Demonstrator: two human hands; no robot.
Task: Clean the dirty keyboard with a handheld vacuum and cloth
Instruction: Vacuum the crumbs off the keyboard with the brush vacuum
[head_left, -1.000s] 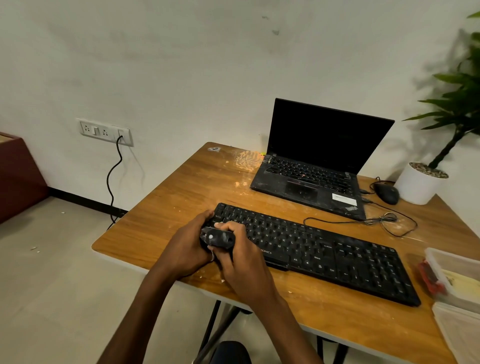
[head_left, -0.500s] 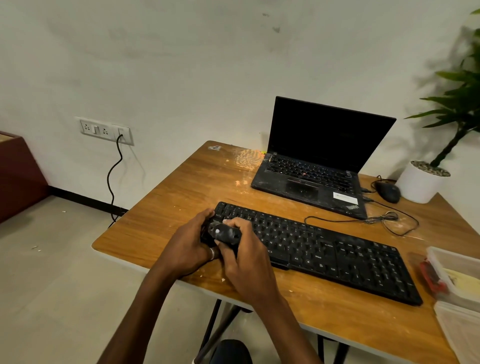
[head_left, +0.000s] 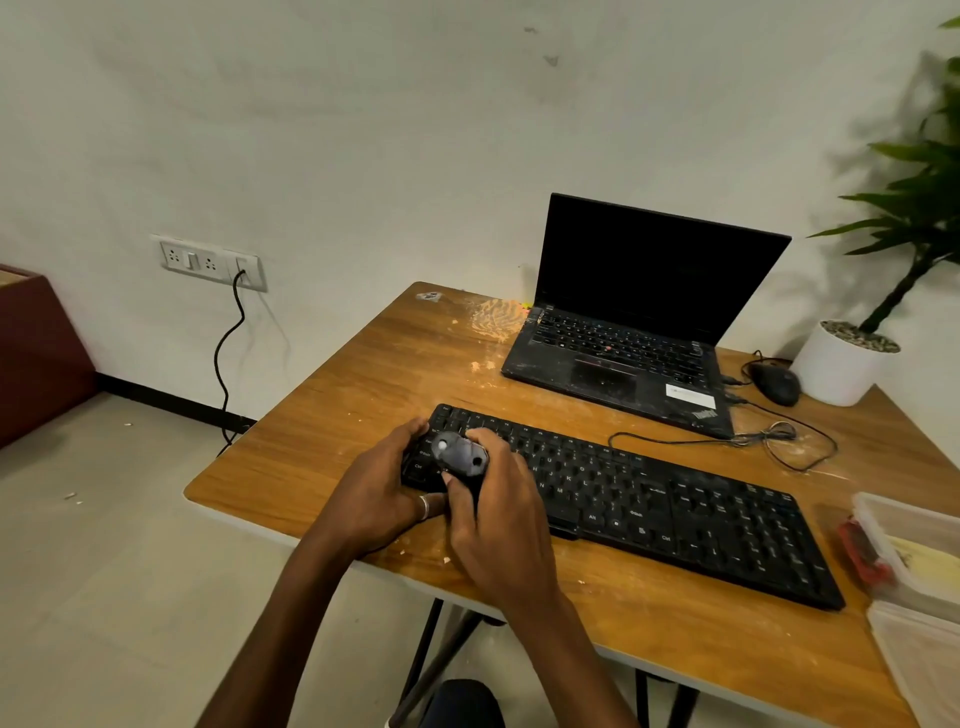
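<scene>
A wooden table (head_left: 358, 395) stands by a white wall (head_left: 363, 130) with a socket strip (head_left: 208, 261), over a pale grey floor (head_left: 104, 571)

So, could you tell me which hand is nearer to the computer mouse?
Right. The right hand grips the handheld vacuum on the side toward the mouse; the left hand holds its far side, at the keyboard's left end.

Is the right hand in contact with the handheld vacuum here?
Touching. The head view shows the right hand gripping the handheld vacuum, fingers over its far side, thumb on its near side, above the keyboard.
</scene>
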